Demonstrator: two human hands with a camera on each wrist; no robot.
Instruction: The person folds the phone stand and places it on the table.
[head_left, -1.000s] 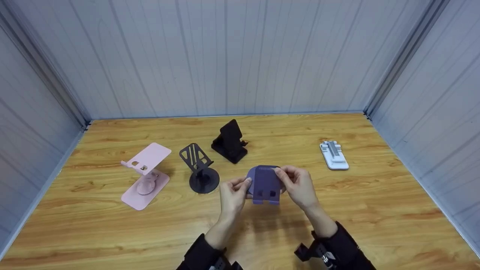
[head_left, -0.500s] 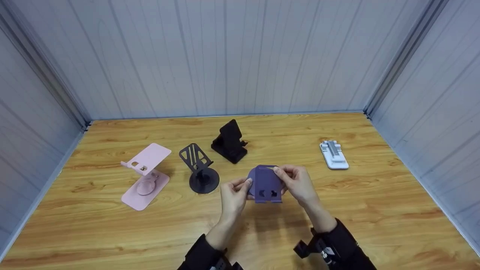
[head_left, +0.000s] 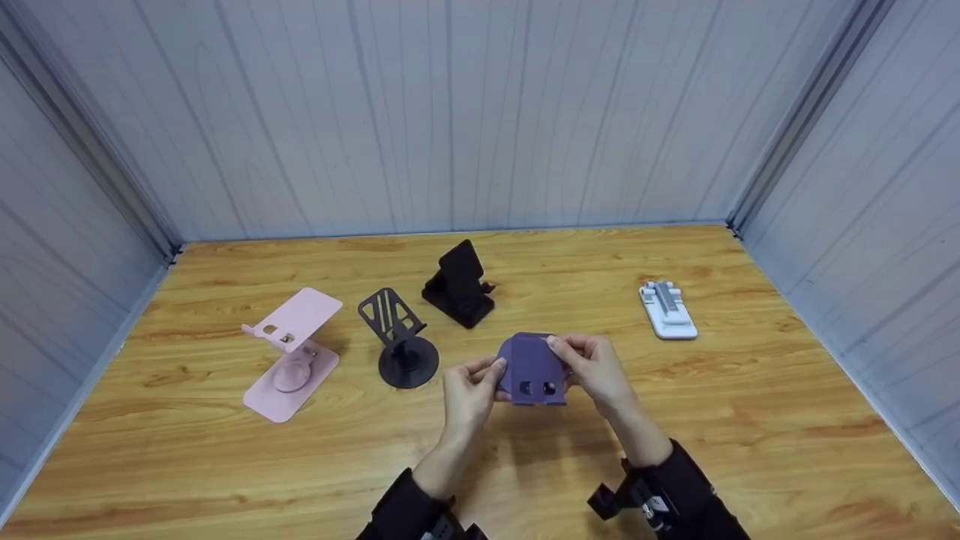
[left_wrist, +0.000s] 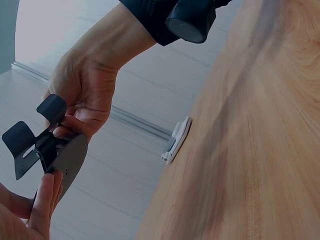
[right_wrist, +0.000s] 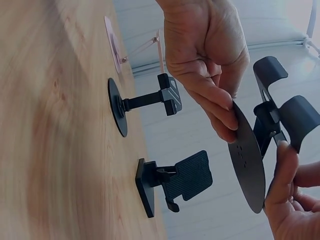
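Left hand pinched purple stand at its 9 o'clock edge, right hand gripped it near 1 o'clock, both holding it above table. White stand lay at its 2 o'clock, pink stand stood at 9.

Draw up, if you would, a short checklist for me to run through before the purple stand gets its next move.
1. Left-hand grip: ok, pinching the edge of the round base.
2. Right-hand grip: ok, thumb on the upper corner of the plate.
3. Purple stand lifted off the table: ok, held above its shadow.
4. Slotted dark stand out of contact: ok, apart on the left.
5. Plate flat against round base: not ok, the right wrist view shows a gap.
6. Hinge stiffness: cannot tell.
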